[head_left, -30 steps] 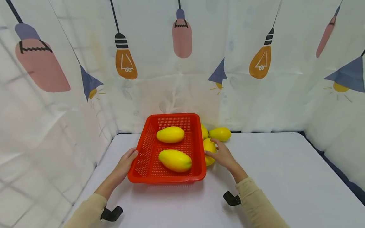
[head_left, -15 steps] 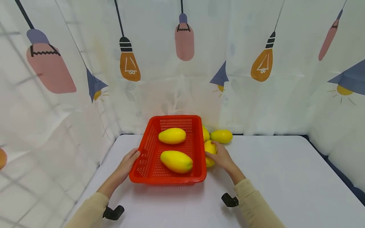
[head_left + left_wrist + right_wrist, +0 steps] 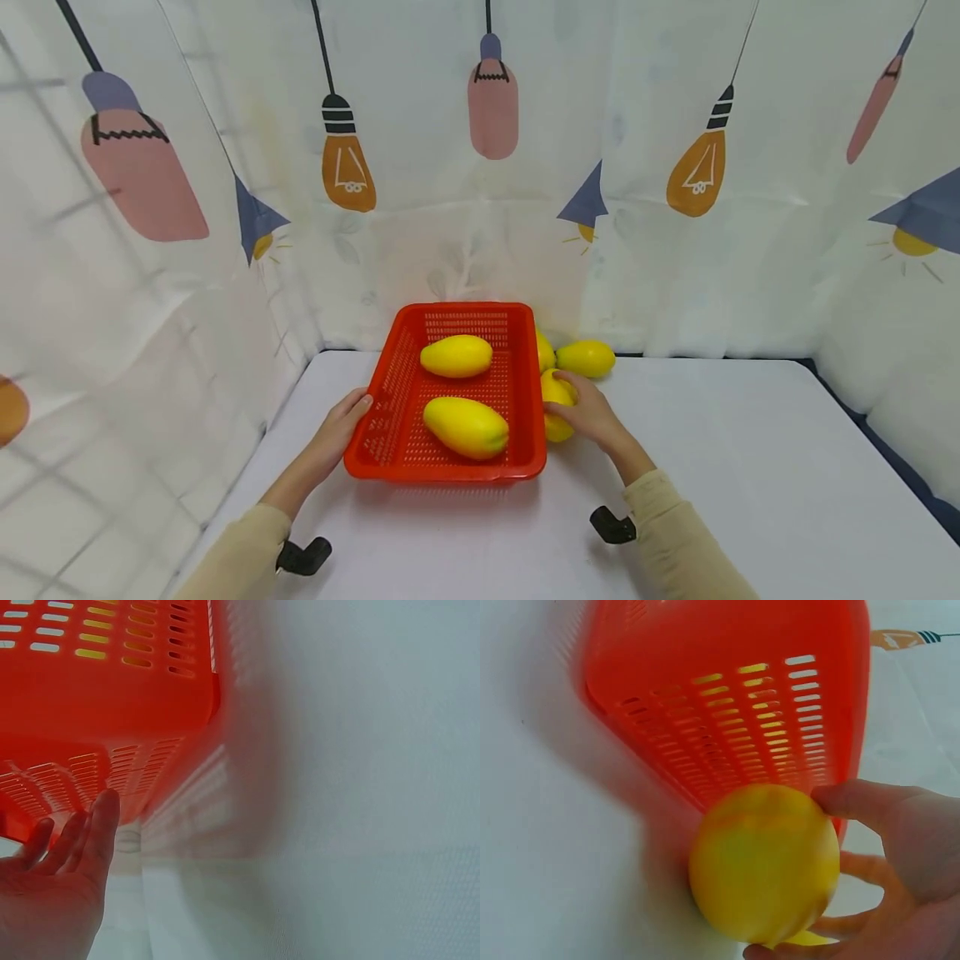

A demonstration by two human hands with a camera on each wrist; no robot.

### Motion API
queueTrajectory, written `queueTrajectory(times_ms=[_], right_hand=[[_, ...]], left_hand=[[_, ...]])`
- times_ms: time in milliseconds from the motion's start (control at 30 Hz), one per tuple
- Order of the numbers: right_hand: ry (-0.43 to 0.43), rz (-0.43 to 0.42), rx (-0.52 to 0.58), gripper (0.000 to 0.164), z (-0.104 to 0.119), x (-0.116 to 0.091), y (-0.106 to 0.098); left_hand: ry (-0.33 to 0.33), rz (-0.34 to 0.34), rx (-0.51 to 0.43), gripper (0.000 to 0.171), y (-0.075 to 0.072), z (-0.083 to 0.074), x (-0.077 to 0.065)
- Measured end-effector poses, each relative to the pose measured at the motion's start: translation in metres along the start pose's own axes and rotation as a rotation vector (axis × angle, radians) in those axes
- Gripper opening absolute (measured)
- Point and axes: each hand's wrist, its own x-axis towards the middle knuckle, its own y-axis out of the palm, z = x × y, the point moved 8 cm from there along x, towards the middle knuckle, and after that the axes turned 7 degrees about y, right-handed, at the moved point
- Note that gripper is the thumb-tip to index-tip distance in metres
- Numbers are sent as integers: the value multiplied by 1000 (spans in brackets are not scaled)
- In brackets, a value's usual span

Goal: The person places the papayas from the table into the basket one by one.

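A red plastic basket with slotted walls sits on the white table, two yellow papayas lying inside: one at the back, one in front. My left hand holds the basket's left side by the rim; in the left wrist view its fingers lie against the outer wall. Just outside the right wall is another yellow papaya. My right hand grips it, thumb on one side and fingers bent around the other. That papaya is partly hidden by the hand and basket in the head view.
Behind the gripped papaya, more yellow fruit lies near the table's back edge: one fully seen, another partly behind the basket. White curtains with printed lamps surround the table. Black camera mounts sit at both wrists.
The head view has shifted slightly. My right hand's fingers have settled closer around the papaya outside the basket. The left hand and the basket keep their places.
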Motion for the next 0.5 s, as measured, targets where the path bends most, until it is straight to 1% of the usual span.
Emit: queueTrajectory(times_ms=[133,200,267,433,500], right_hand=[[12,16,-3,47,-2,-4,-3],[13,30,-5,46,-2,-5,-2],[7,39,0,48,-1,-6,-1],[4,32,34,56,0,-5,-1],[0,28,30,57,-2,-5,-1]], left_hand=[[6,12,9,51,1,0,1],[1,13,21,50,0,0,0],[4,18,25,51,-1,0,-1],[37,30,10,53,0,-2,1],[35,30,11,53,1,-1,1]])
